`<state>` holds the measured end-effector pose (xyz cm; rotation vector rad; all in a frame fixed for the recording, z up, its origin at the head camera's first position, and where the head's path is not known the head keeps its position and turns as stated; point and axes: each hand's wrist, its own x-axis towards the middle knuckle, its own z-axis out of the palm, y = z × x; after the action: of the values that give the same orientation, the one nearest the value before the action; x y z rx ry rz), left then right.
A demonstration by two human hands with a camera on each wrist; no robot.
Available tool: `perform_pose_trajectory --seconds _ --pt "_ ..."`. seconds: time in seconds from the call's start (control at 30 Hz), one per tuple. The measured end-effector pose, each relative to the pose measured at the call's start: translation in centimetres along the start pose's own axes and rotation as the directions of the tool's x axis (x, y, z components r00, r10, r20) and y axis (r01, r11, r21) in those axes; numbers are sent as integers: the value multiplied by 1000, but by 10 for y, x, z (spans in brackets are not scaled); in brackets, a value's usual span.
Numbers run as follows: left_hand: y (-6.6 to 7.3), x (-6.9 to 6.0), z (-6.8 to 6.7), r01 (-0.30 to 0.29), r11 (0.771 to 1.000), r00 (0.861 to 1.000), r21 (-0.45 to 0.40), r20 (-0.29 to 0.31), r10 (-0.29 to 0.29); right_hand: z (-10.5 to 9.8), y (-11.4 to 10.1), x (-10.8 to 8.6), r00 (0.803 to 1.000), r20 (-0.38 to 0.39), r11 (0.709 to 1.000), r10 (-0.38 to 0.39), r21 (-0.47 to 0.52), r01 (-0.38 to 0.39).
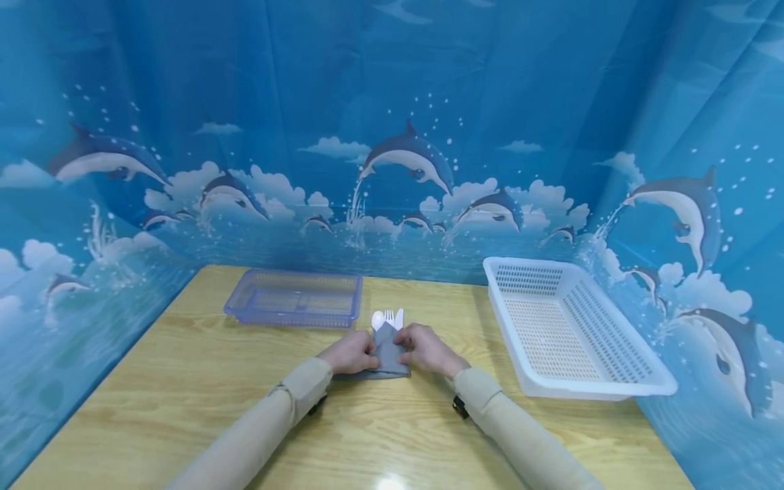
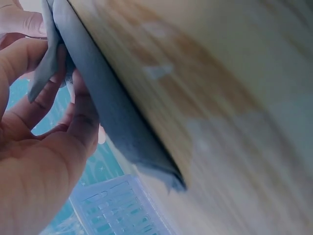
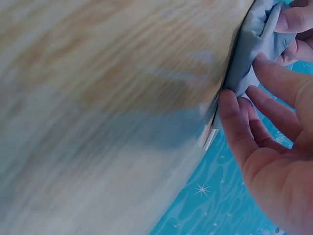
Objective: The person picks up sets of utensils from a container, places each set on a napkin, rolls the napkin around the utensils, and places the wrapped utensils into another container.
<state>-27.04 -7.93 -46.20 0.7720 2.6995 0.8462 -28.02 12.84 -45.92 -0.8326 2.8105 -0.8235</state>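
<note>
Sitting near the far edge of the wood-grain tabletop [image 1: 153,401], a translucent purple basket [image 1: 294,318] takes the left side, its long side running roughly along that edge. Nearer the person and a little to the right comes the left hand [image 1: 352,352], reaching in from a beige sleeve [image 1: 257,425]; its thumb and fingers are closed on a fold of gray cloth [image 1: 387,350], as the left wrist view shows. That cloth lies on the tabletop between the two hands, folded into a pocket with its top narrowing to a point. Out of its far end stick, in order, a white spoon [image 1: 378,320], a white fork [image 1: 388,315] and a white knife [image 1: 400,318], their lower parts hidden by the cloth. Next is the right hand [image 1: 425,348], thumb and fingers curled about the cloth's right edge. Well apart on the far right, a white slotted basket [image 1: 588,387] stands at an angle. Behind everything hangs a blue curtain [image 1: 392,68] printed with dolphins and clouds.
</note>
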Motion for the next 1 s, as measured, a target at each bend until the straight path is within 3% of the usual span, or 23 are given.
perform_pose_trajectory --seconds 0.3,0.53,0.73,1.0 --pt "0 0 -1 -13 1000 1000 -18 3 14 -1 1 -4 995 54 995 -79 -54 82" --pt "2 0 -1 0 999 1000 -35 -10 0 -1 0 -8 971 156 972 -183 -122 202" --pt "2 0 -1 23 998 1000 -63 -13 -24 -3 3 -9 959 213 973 -189 -88 212" --pt "0 -1 -2 -9 999 1000 -37 10 10 -14 12 -10 926 337 985 -173 30 173"
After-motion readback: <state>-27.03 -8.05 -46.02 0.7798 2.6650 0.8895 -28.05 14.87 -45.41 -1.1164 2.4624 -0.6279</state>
